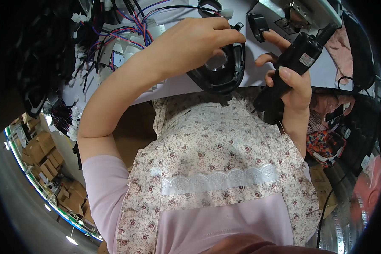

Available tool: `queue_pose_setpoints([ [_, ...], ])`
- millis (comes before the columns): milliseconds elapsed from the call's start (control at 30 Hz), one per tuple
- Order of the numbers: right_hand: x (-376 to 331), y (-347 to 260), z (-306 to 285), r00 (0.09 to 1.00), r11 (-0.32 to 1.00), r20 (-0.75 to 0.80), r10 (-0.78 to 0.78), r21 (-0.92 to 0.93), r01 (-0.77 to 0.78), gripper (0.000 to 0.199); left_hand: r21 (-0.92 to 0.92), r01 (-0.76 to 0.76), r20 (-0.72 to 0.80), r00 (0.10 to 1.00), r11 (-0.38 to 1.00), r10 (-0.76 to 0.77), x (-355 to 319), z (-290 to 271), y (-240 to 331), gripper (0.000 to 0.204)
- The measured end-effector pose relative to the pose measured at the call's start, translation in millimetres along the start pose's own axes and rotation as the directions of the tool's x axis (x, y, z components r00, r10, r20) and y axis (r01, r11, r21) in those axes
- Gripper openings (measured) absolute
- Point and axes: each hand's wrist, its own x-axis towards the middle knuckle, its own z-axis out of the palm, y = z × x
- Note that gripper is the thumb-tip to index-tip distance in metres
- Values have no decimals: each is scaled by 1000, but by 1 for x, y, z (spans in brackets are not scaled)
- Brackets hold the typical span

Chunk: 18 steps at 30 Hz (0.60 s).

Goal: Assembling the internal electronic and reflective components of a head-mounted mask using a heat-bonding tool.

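On the white bench (173, 86), left hand (194, 42) grips a black housing (224, 76) (right hand (290, 80) clasps a screwdriver (292, 63)).

Bright even light, strong fisheye edge distortion

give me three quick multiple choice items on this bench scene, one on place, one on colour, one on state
1. Where is the black oval plastic housing?
A. at the white table's near edge
B. on the floor
C. on a shelf

2. What colour is the handheld power screwdriver?
A. yellow
B. black
C. white

3. What is the right hand doing?
A. resting flat and empty
B. gripping the screwdriver
C. holding scissors

Answers: 1 A, it lies on the white table under the left hand. 2 B, its body is black. 3 B, fingers wrap around the tool.
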Motion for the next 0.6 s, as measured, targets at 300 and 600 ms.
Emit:
queue_pose_setpoints([
  [300, 1, -2, -4, 1000, 1000, 18, -14, -3, 14, 64, -2, -51, 39, 998, 999, 51, 0, 4, 5, 48],
  [600, -5, -2, -6, 998, 999, 61, -30, -13, 31, 69, 68, 206, 0, 978, 976, -206, -27, -11, 14, 46],
])
